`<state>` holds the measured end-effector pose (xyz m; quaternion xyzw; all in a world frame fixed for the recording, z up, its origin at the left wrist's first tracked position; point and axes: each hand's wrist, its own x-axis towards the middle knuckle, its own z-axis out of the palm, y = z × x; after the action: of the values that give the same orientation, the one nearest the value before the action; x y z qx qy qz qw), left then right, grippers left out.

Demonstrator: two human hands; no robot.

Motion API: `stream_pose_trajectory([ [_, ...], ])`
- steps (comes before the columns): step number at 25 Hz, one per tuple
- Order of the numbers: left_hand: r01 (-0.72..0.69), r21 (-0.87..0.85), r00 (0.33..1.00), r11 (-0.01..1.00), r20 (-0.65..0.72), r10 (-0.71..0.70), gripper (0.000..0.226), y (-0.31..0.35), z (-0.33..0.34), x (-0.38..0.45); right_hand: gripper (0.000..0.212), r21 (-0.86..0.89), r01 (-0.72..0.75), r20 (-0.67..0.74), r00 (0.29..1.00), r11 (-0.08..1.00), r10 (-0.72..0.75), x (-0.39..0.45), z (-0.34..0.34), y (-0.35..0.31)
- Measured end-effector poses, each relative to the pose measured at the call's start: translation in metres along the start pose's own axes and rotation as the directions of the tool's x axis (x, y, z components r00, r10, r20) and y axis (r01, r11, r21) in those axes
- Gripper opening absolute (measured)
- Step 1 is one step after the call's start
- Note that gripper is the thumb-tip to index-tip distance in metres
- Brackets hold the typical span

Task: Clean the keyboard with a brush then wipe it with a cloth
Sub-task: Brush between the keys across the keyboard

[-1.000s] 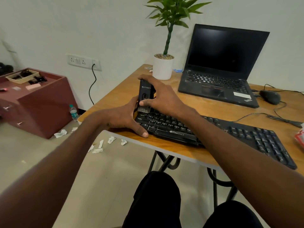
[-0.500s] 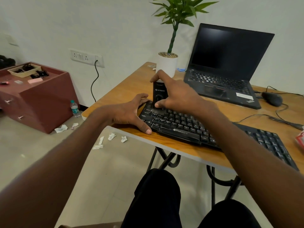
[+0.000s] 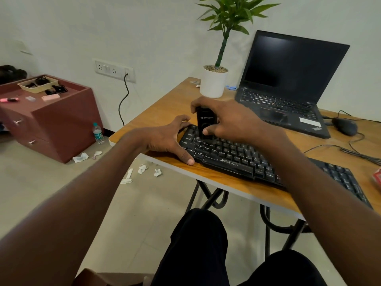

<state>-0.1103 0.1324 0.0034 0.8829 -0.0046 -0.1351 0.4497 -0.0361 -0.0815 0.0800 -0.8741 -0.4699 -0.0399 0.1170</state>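
While the brush (image 3: 206,123) stands upright on the keyboard's (image 3: 237,159) far-left key rows, the right hand (image 3: 228,122) pinches its black body: index finger curled over the top, thumb on the near face. Bristles hidden against the keys. Left hand (image 3: 165,139) braces the keyboard's left end, fingers spread, thumb flat on the table (image 3: 160,112) at the near-left corner, no grip closed. Keyboard lies along the table's near edge, left end close to the corner.

Risks, judged: hard strokes could slide it off that edge if the brace lifts; loosened debris may be pushed under the keycaps. No cloth visible.
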Motion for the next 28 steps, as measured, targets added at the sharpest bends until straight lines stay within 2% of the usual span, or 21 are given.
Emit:
stream_pose_trajectory([
  [2,0.008,0.000,1.000,1.000,0.004,-0.008,0.148,0.002,0.000,0.000,0.059,-0.076,-0.036,-0.053,0.998,0.996,0.032,0.003,-0.005,-0.001],
  [5,-0.002,0.015,1.000,1.000,0.005,0.002,0.147,0.002,0.000,0.001,0.057,0.122,0.044,-0.142,0.990,0.992,-0.026,0.003,0.011,-0.012],
  [7,0.001,0.013,1.000,1.000,0.007,-0.001,0.147,0.001,0.000,0.001,0.055,0.147,0.039,-0.095,0.995,0.988,-0.025,-0.002,0.014,-0.007],
  [9,0.006,0.013,1.000,1.000,0.009,-0.006,0.146,0.002,0.000,0.001,0.055,0.053,-0.062,0.001,0.998,0.997,0.062,-0.002,0.001,0.008],
  [11,0.004,0.016,1.000,1.000,0.008,-0.005,0.146,0.002,-0.001,0.001,0.054,-0.025,-0.145,0.029,0.989,0.989,0.146,0.001,-0.007,0.015],
  [15,0.008,-0.012,1.000,1.000,0.010,-0.007,0.146,0.002,0.000,0.001,0.050,0.251,-0.139,-0.077,0.984,0.958,0.163,0.000,0.011,0.008],
  [17,0.005,-0.021,1.000,1.000,0.009,-0.005,0.146,0.002,0.001,0.001,0.047,0.200,-0.239,-0.039,0.967,0.950,0.251,-0.002,0.010,0.014],
  [19,0.004,-0.024,1.000,1.000,0.008,-0.004,0.144,0.002,0.001,0.001,0.048,0.053,-0.322,-0.008,0.947,0.945,0.323,0.001,0.002,0.018],
  [20,0.007,-0.024,1.000,1.000,0.011,-0.007,0.143,0.003,0.000,0.000,0.049,0.042,-0.309,-0.023,0.950,0.950,0.310,0.002,-0.001,0.016],
  [22,0.007,-0.020,1.000,1.000,0.015,-0.007,0.143,0.004,0.000,0.001,0.051,0.141,-0.208,-0.050,0.975,0.968,0.217,0.002,0.002,0.007],
  [24,0.004,-0.016,1.000,1.000,0.010,-0.004,0.143,0.005,0.000,0.000,0.051,0.177,-0.176,-0.027,0.983,0.968,0.183,-0.002,0.007,0.004],
  [28,-0.004,-0.009,1.000,1.000,0.011,0.004,0.149,0.003,0.001,-0.001,0.048,-0.024,-0.303,0.027,0.953,0.953,0.303,-0.006,-0.012,0.014],
])
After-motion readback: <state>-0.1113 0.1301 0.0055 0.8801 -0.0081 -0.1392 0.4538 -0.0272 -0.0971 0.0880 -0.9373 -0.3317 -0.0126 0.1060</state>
